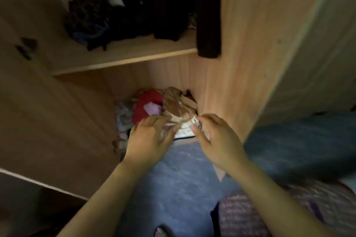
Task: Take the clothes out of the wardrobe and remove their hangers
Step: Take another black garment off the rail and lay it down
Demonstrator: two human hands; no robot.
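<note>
both hands are being reached into the lower compartment of an open wooden wardrobe (150, 75), where a heap of clothes is being kept on the compartment's bottom. a brown patterned garment (177, 104) is lying on top of the heap at its right end, close against the wardrobe's side panel (217, 90). it is being gripped by the left hand (150, 136), whose fingers are being curled over its near left edge, with a fold of fabric caught between thumb and fingers. the right hand (215, 138) is being held just to the right, and the garment's near right edge is being pinched between its thumb and fingertips (206, 117). a red garment (146, 102) is being pressed against the brown one's left side, with a small pink cloth (152, 108) lying on it, and pale clothes (123, 117) are being bunched at the heap's left end. on the upper shelf (123, 57) dark clothes (92, 19) are being stored in a loose pile, and a dark garment (209, 25) is hanging down past the shelf's right end. a blue-grey floor (179, 179) is being shown in front of the wardrobe, between the two forearms, and purple patterned fabric (269, 213) is being seen at the lower right.
</note>
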